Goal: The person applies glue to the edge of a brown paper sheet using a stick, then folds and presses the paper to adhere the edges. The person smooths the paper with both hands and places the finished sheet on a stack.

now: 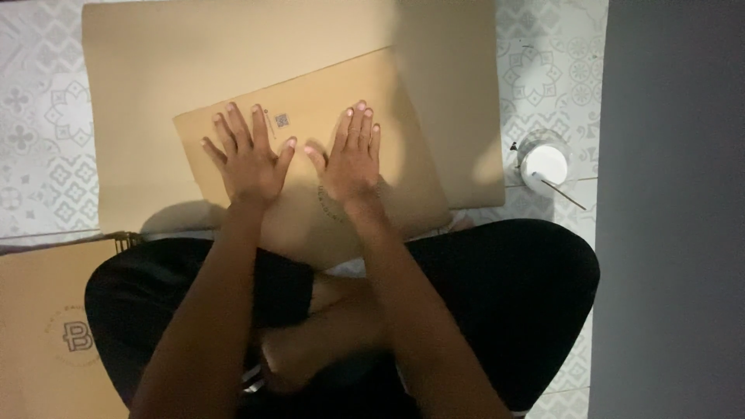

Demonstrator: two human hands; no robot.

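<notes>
Brown cardboard fills the view: three flat pieces, counted. One folded carton (310,147) lies tilted on a larger sheet (233,46), and a third piece (39,326) sits at eight o'clock, bearing a round dark logo. A small square code mark sits at the carton's twelve o'clock edge. Left hand (248,159) and right hand (351,155) press flat on it, fingers spread, gripping nothing. One white-lidded cup (545,164) stands at three o'clock.
</notes>
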